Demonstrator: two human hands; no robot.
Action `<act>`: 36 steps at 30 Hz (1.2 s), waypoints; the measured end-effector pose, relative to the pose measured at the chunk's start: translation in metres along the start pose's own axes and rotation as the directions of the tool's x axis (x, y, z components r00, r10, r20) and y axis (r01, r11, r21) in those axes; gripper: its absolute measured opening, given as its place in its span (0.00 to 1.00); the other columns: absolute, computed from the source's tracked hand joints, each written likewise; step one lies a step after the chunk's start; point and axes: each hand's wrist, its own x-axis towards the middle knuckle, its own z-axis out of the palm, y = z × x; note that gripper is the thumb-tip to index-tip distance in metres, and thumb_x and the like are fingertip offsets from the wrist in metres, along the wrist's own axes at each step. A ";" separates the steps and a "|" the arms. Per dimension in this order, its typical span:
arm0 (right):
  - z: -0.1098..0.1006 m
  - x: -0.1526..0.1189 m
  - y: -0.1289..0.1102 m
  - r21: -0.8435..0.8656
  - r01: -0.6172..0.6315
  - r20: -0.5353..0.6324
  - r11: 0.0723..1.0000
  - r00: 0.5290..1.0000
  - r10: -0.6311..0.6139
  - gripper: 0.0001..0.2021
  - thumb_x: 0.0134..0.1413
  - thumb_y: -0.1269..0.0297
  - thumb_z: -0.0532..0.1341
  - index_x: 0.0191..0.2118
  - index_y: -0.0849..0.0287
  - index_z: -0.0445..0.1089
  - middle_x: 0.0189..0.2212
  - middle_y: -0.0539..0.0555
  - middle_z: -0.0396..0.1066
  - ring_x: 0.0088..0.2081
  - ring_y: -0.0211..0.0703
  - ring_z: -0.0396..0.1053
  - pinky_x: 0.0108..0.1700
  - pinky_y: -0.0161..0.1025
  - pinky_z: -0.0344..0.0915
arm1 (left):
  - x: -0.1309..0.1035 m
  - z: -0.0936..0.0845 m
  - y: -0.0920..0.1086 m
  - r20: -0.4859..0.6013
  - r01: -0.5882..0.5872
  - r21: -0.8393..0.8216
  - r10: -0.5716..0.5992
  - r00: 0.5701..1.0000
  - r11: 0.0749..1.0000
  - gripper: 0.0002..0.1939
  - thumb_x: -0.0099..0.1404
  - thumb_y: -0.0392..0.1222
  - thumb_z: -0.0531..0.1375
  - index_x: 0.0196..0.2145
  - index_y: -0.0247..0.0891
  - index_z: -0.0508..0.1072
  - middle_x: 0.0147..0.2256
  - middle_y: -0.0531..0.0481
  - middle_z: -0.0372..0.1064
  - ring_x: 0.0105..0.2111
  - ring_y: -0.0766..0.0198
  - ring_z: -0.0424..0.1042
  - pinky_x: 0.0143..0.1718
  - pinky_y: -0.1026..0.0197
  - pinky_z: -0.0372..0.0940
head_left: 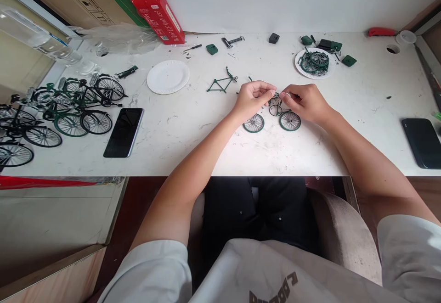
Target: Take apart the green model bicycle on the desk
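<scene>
My left hand and my right hand meet above the white table, fingertips nearly touching. Both are closed in a pinch. A small thin piece shows between the fingertips, too tiny to name. Below the hands lie two miniature bicycle wheels with green tyres, a left wheel and a right wheel. Between those wheels is a small dark ring-shaped part, with more small dark parts partly hidden behind my fingers. To the left of my left hand rests a green toy bicycle frame.
Several model bicycles stand at the left, beside a phone. A white paper plate lies behind. Another plate at the back right holds green wheels. A dark phone sits far right. A red box stands at the back.
</scene>
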 end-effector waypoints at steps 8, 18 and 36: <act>-0.001 0.000 -0.004 0.005 -0.009 -0.004 1.000 1.000 0.009 0.32 0.79 0.28 0.59 0.42 0.53 0.81 0.21 0.49 0.62 0.25 0.45 0.59 0.35 0.47 0.56 | -0.001 -0.001 -0.001 0.016 -0.030 0.006 0.030 0.999 1.000 0.15 0.72 0.50 0.80 0.46 0.37 0.86 0.45 0.41 0.86 0.36 0.61 0.82 0.39 0.58 0.79; 0.000 -0.001 -0.004 0.009 0.006 0.010 1.000 1.000 -0.006 0.29 0.80 0.31 0.60 0.45 0.53 0.82 0.21 0.48 0.61 0.25 0.45 0.58 0.36 0.47 0.58 | -0.002 0.002 0.004 0.009 -0.040 0.032 0.040 0.999 0.999 0.13 0.71 0.45 0.78 0.45 0.37 0.83 0.45 0.41 0.85 0.43 0.56 0.84 0.43 0.59 0.80; 0.007 -0.002 -0.007 0.142 -0.034 -0.047 0.989 0.998 0.041 0.17 0.73 0.45 0.70 0.41 0.55 0.81 0.20 0.44 0.56 0.25 0.41 0.53 0.34 0.44 0.54 | 0.001 -0.003 -0.009 0.038 -0.092 0.018 0.092 0.995 0.996 0.15 0.72 0.46 0.79 0.47 0.37 0.84 0.45 0.43 0.86 0.37 0.61 0.84 0.38 0.62 0.78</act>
